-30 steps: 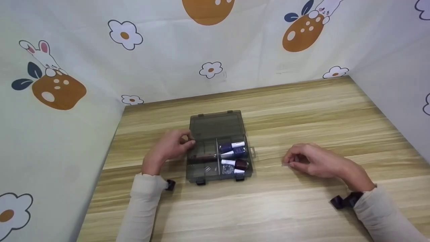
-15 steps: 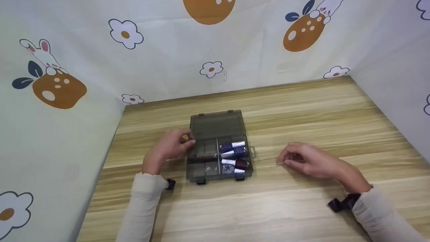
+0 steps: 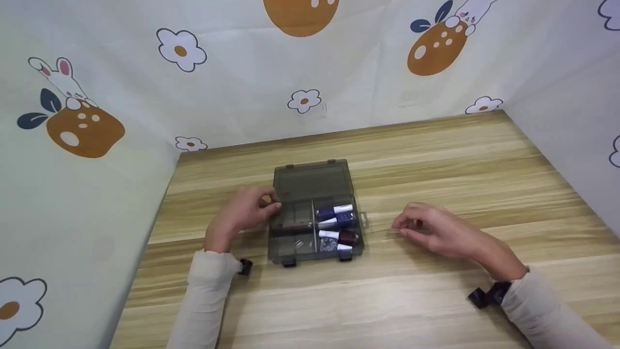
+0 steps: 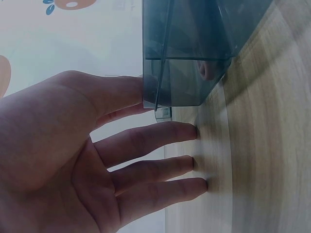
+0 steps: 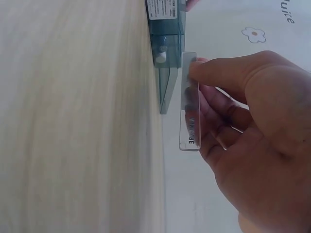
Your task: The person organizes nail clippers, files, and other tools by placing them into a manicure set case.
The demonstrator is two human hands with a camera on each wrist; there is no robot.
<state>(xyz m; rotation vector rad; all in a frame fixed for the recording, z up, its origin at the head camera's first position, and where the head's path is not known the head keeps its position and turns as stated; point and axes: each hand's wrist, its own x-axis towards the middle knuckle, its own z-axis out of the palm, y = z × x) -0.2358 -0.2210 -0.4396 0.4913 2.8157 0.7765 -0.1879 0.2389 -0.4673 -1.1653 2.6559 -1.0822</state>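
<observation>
A grey translucent divided storage box (image 3: 314, 180) lies on the table with its lid folded back. Several nail polish bottles (image 3: 348, 237) fill its right compartments; a thin rod-like item (image 3: 296, 225) and small pale pieces (image 3: 300, 243) are on the left. My left hand (image 3: 244, 211) pinches the box's left wall between thumb and index finger, the other fingers extended in the left wrist view. Right of the box, my right hand (image 3: 443, 230) pinches a clear glass nail file (image 5: 189, 103), part frosted, with printed letters at one end. The file is apart from the box.
The wood-grain table (image 3: 378, 300) is bordered by a patterned cloth (image 3: 232, 87) at the back and sides. A hanging tab (image 3: 365, 219) juts from the box's right side, and two dark latches (image 3: 289, 262) from its front.
My right hand has moved left toward the box, carrying the glass nail file just above the table. The left hand and the box have stayed put.
</observation>
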